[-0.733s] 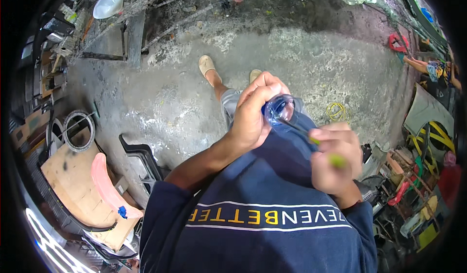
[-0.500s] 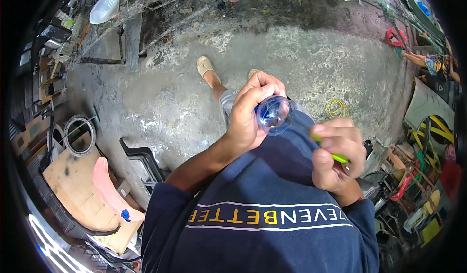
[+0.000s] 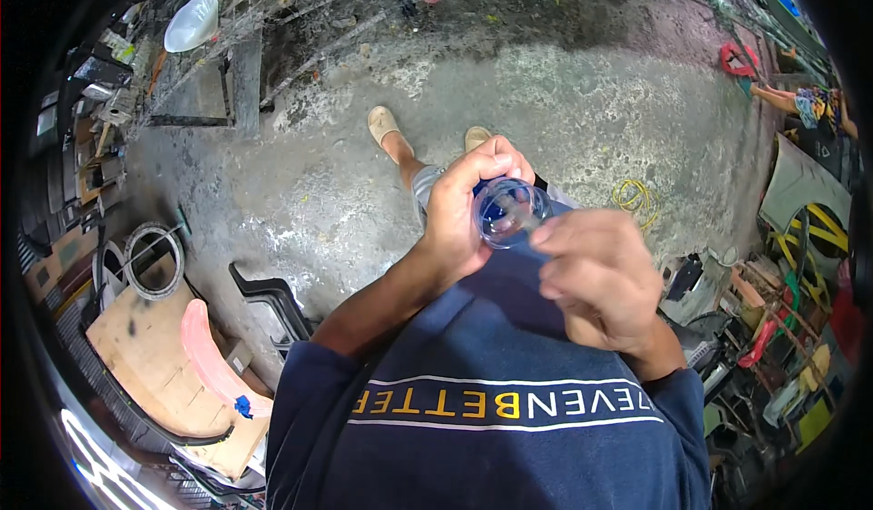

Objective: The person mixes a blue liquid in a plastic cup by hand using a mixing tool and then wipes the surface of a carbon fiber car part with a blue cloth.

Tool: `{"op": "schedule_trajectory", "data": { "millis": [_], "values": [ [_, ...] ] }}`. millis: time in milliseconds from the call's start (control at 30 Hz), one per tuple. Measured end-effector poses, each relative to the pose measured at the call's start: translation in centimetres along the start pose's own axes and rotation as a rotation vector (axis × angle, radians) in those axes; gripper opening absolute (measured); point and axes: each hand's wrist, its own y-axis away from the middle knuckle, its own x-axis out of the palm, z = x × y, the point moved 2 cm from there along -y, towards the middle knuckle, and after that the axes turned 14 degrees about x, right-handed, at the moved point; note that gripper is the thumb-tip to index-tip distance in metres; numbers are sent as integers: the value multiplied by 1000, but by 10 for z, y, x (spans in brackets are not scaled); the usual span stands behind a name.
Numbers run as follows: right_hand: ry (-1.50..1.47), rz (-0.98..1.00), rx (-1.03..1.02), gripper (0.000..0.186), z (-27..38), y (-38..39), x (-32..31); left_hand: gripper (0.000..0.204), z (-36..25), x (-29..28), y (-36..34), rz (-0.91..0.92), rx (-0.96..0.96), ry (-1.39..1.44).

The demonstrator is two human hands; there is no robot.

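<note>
Left hand (image 3: 455, 212): grip closed around a clear, round, cup-like plastic piece (image 3: 496, 230) with deep blue showing inside; its open mouth faces up. Piece held in front of the navy cloth shirt (image 3: 509, 460), above the grey, stained concrete floor (image 3: 318, 210).

Right hand (image 3: 607, 278): blurred, fingers curled, fingertips just beside the right rim of the piece. Cannot tell whether its grip clasps anything.

Floor, beyond the right hand: loose coil of thin yellow cord (image 3: 635, 199). Far side of the hands: beige closed shoe (image 3: 383, 123). Near left: pink, curved, banana-shaped piece (image 3: 202, 351) lying on a flat brown board (image 3: 136, 342), bright blue patch at its near end. Far left: white translucent bowl (image 3: 193, 23).
</note>
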Motion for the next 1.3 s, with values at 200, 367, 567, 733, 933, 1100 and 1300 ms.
{"op": "schedule_trajectory", "data": {
  "millis": [200, 367, 567, 733, 933, 1100, 1300],
  "values": [
    [-25, -47, 74, 23, -3, 4, -4, 22, 1, 1, 2, -9, 5, -42],
    [-36, -6, 57, 23, -4, 3, 0, 20, 1, -2, 5, 4, -15, -28],
    [3, -32, 75, 19, -2, 7, -3, 19, 3, -2, 3, 13, -77, 24],
    [-2, -288, 178, 25, -2, 16, -4, 19, 2, 0, 1, -6, -50, -15],
    [-65, -212, 190, 28, -6, 17, -4, 15, 4, 2, 2, -24, 67, -79],
    [-53, -273, 124, 25, -6, 17, -1, 13, 3, 8, 3, -93, 149, -20],
    [-8, -168, 91, 23, -6, 17, -4, 15, 3, 6, 5, -3, 186, 47]
  ]
}}
